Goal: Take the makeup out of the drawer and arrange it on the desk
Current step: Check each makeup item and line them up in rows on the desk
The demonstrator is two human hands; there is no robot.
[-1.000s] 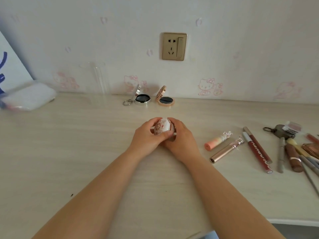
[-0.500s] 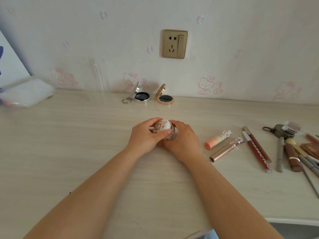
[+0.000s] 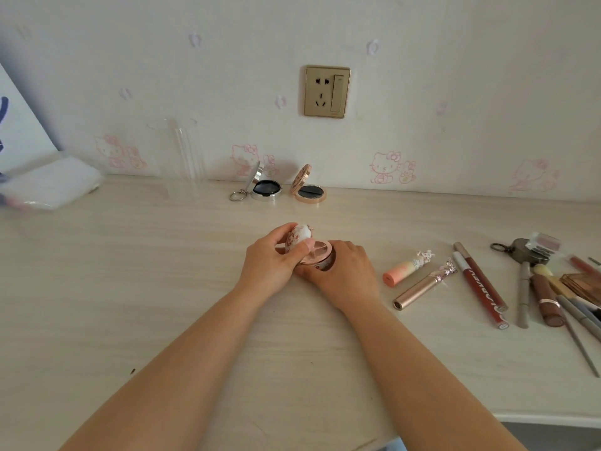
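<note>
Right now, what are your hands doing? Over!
Left hand pinching the compact lid, tilted up. Right hand gripping the compact base on the desk. Nothing in the way.

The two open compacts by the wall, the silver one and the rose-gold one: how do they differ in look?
The silver compact has a metal ring hanging at its left side; the rose-gold compact has none. The silver one's case is shiny chrome, the rose-gold one's is pinkish with a patterned lid. Both are round, stand open with lids raised, and show a dark inside.
</note>
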